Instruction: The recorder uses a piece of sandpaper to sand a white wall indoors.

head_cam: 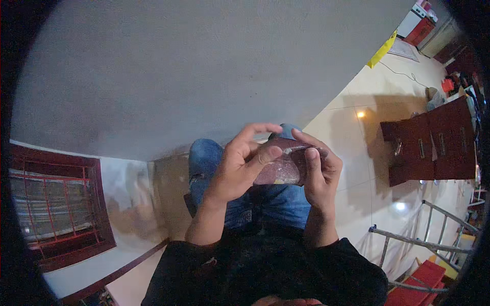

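Note:
Between my hands, above my jeans (273, 206), is a worn reddish-brown sheet (285, 168) with whitish, dusty patches; it looks like used sandpaper. My left hand (243, 160) grips its left side, thumb on the near face and index finger stretched out above. My right hand (323, 168) holds its right end, where the sheet is folded or curled over, with the thumb upright against it. The fingers behind the sheet are partly hidden.
A grey wall (172, 76) rises close in front. At the right stand a dark red wooden cabinet (432, 145) and a metal frame (417, 241) beside a red bench-like object (421, 279). A barred window (57, 206) is at the left.

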A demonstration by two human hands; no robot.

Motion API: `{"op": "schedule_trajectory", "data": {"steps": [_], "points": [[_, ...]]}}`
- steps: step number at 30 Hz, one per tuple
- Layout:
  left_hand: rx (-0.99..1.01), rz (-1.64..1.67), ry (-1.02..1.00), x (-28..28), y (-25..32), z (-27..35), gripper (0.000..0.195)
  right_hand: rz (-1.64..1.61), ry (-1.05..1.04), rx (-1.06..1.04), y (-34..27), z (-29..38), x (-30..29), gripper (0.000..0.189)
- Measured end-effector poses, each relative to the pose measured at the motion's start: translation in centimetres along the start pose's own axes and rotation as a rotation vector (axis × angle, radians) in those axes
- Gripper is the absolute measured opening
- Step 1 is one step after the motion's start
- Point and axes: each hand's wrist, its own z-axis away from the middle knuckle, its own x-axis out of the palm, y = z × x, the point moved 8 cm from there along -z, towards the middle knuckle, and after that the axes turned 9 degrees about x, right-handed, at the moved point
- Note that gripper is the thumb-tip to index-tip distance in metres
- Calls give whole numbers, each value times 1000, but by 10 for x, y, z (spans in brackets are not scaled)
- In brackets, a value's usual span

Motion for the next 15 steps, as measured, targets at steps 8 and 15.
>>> {"op": "schedule_trajectory", "data": {"steps": [8, 15], "points": [[-39, 17, -69, 1, -7, 3, 23, -77, 45, 65, 5, 2, -7, 25], [226, -254, -28, 1, 23, -16, 20, -530, -92, 311, 31, -1, 13, 32]]}}
